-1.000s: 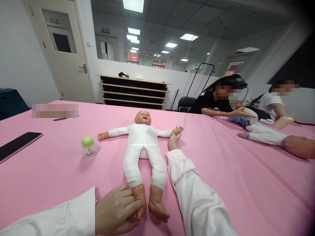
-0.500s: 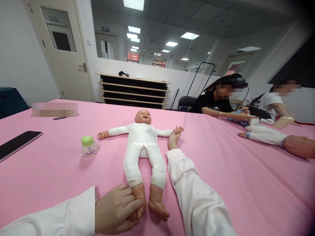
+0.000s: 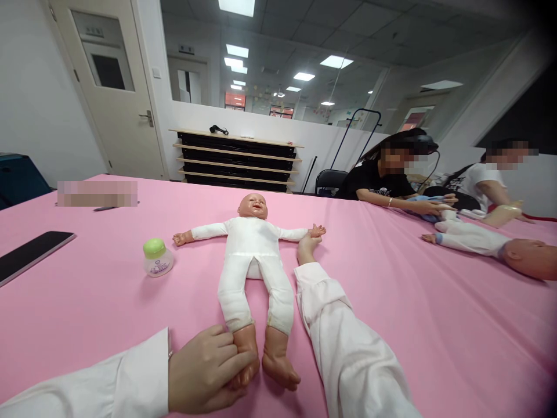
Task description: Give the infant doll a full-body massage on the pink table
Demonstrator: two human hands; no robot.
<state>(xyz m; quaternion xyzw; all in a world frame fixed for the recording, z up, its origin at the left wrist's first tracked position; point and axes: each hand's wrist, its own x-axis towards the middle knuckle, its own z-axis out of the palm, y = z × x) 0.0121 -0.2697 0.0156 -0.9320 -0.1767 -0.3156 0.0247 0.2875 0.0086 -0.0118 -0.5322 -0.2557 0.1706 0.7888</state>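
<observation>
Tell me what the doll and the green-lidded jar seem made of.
The doll's body looks like matt white cloth, seamed and creased; its glossy feet suggest vinyl. The jar seems translucent plastic, perhaps glass, as light passes through; its smooth, opaque green lid looks plastic.

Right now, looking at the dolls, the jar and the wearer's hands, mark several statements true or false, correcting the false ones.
1. The left hand is on a foot of the near doll. True.
2. The right hand holds the jar. False: it grips the near doll at the wrist; the jar stands on the pink cloth.
3. The near doll lies face down. False: it lies face up, arms spread.
4. The green lid is on the jar. True.
</observation>
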